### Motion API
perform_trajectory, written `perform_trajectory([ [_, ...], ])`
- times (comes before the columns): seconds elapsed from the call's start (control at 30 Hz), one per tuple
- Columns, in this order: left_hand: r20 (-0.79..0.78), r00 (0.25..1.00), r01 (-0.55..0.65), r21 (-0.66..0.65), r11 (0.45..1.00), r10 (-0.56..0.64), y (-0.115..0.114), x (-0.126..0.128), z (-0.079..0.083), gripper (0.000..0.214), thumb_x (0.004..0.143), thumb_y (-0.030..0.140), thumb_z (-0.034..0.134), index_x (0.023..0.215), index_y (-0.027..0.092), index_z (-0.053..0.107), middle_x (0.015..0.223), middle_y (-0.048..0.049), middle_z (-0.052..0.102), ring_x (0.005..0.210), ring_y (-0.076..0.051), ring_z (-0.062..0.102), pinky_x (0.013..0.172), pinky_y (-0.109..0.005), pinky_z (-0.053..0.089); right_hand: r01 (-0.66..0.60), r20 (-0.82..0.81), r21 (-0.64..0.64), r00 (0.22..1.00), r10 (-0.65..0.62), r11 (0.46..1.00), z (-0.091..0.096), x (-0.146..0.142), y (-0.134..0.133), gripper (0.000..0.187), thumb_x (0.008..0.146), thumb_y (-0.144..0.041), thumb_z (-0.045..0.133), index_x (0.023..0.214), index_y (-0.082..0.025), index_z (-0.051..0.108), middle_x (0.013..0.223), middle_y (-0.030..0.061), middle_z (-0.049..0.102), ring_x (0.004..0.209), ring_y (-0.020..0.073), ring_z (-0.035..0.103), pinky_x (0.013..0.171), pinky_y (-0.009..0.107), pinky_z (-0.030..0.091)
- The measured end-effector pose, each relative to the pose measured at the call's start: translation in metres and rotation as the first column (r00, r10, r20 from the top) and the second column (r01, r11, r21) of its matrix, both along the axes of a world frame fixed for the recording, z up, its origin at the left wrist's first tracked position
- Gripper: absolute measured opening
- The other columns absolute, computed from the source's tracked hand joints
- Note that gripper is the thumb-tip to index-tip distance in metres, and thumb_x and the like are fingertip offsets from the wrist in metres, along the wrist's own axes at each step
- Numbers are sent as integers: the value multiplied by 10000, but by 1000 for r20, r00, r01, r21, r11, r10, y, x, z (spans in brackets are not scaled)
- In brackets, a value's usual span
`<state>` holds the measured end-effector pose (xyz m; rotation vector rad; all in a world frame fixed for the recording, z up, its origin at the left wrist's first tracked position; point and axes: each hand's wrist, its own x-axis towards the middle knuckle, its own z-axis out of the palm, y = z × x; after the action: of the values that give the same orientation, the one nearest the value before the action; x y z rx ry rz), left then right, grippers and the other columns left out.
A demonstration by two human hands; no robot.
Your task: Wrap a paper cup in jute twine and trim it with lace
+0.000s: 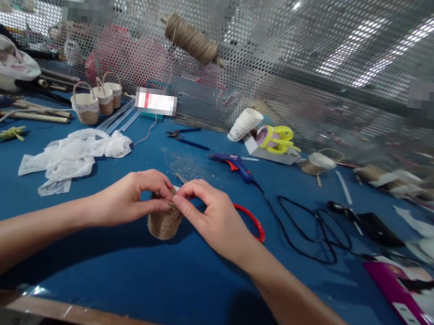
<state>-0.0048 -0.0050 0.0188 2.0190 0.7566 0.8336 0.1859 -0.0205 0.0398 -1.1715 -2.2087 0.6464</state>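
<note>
A small cup wrapped in brown twine (164,223) stands upright on the blue table (171,278) in front of me. My left hand (133,198) grips its upper rim from the left with fingers pinched. My right hand (212,216) pinches the same rim from the right, fingertips meeting those of the left hand. Red-handled scissors (251,220) lie on the table just behind my right hand, partly hidden by it.
A blue glue gun (235,163) with black cord (311,229) lies behind. White lace fabric (71,155) sits left, small finished baskets (93,102) beyond it. Pliers (186,136), paper cups (245,124), a twine spool (192,40) on mesh, a phone (378,229) and a magenta item (402,293) at right.
</note>
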Motion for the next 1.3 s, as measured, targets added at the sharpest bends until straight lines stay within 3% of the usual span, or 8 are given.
perform_trajectory([
  [0.17, -20, 998, -62, -96, 993, 60, 1, -2, -2, 88, 785, 245, 591, 795, 157, 598, 915, -51, 632, 951, -179, 567, 846, -291, 435, 18, -14, -4, 1000, -18, 1000, -3, -1, -2, 150, 862, -248, 502, 741, -180, 559, 760, 22, 597, 740, 140, 555, 700, 279, 451],
  [0.33, -6, 999, -38, -129, 991, 38, 1, -2, -3, 145, 746, 267, 626, 829, 157, 583, 930, -53, 630, 937, -185, 570, 836, -296, 437, 2, 3, 16, 1000, -2, 1000, -4, 0, -3, 171, 873, -257, 481, 733, -182, 544, 756, 21, 586, 741, 142, 547, 696, 283, 451],
  [0.57, 0, 1000, -14, -194, 981, 14, 0, 0, -1, 143, 819, 249, 499, 724, 152, 545, 843, -49, 623, 968, -193, 556, 817, -291, 437, -18, -37, 23, 999, 19, 1000, -6, 0, -2, 182, 883, -247, 459, 734, -182, 541, 742, 22, 582, 729, 140, 546, 698, 283, 453],
  [0.67, -2, 1000, -27, -184, 983, 28, -1, 1, -1, 133, 814, 235, 497, 714, 155, 533, 807, -40, 607, 971, -195, 550, 811, -291, 437, -40, -47, 16, 998, 41, 999, -4, 2, -2, 187, 900, -241, 424, 781, -176, 553, 774, 29, 591, 748, 137, 550, 716, 283, 453],
  [0.83, 0, 998, -70, -130, 989, 70, -3, 3, -2, 117, 805, 225, 504, 709, 162, 526, 859, -45, 610, 956, -182, 553, 802, -280, 445, -68, 0, 48, 998, 68, 997, -2, 2, -3, 44, 832, -202, 538, 807, -177, 564, 805, 25, 605, 780, 141, 553, 745, 283, 446],
  [0.97, 13, 996, -83, -84, 993, 84, -4, 4, -3, 99, 798, 203, 510, 709, 161, 523, 869, -48, 601, 928, -172, 553, 788, -273, 447, -59, 3, 50, 998, 59, 997, -2, 0, -4, 106, 845, -194, 512, 746, -179, 548, 750, 18, 597, 736, 136, 549, 700, 269, 446],
  [1.3, -21, 1000, -6, -36, 999, 5, -1, -1, 0, 98, 810, 205, 521, 747, 147, 569, 849, -48, 615, 929, -174, 567, 823, -287, 438, -37, 0, -39, 999, 37, 999, 3, -2, -4, 112, 833, -166, 520, 726, -180, 546, 739, 6, 588, 709, 123, 546, 667, 254, 438],
])
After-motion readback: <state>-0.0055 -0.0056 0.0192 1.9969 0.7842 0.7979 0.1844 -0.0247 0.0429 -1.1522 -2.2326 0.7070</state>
